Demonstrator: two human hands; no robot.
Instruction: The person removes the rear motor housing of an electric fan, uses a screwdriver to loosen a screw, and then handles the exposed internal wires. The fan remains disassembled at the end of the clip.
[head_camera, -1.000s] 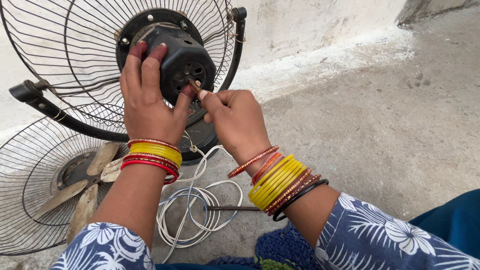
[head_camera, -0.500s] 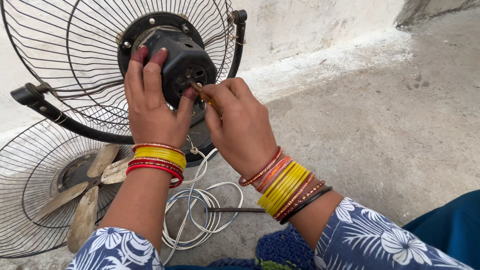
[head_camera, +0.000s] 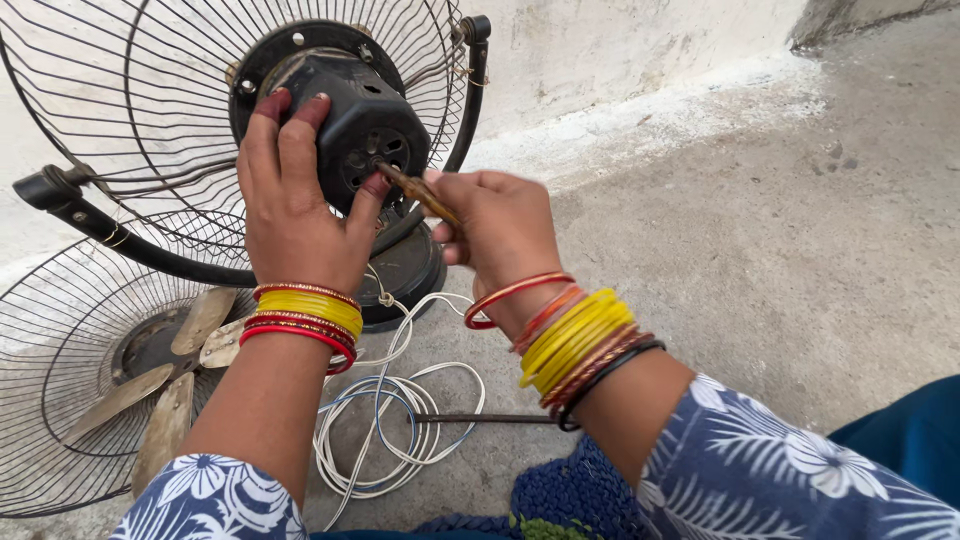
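A black fan motor housing (head_camera: 365, 125) is fixed to the back of a round wire guard (head_camera: 150, 100). My left hand (head_camera: 295, 205) grips the housing, fingers over its top and thumb at its right side. My right hand (head_camera: 500, 235) holds a brown-handled screwdriver (head_camera: 420, 192) whose tip points into the rear face of the housing. Both wrists carry red and yellow bangles.
On the ground at lower left lies a second wire guard (head_camera: 50, 330) with beige fan blades (head_camera: 165, 385) in it. A coil of white and blue cable (head_camera: 400, 420) and a thin dark metal rod (head_camera: 480, 418) rest on the concrete floor. The fan's black base (head_camera: 410, 275) stands by a whitewashed wall.
My right hand has shifted to the right and turned, and the screwdriver handle now shows between its fingers. The left hand keeps its grip on the housing.
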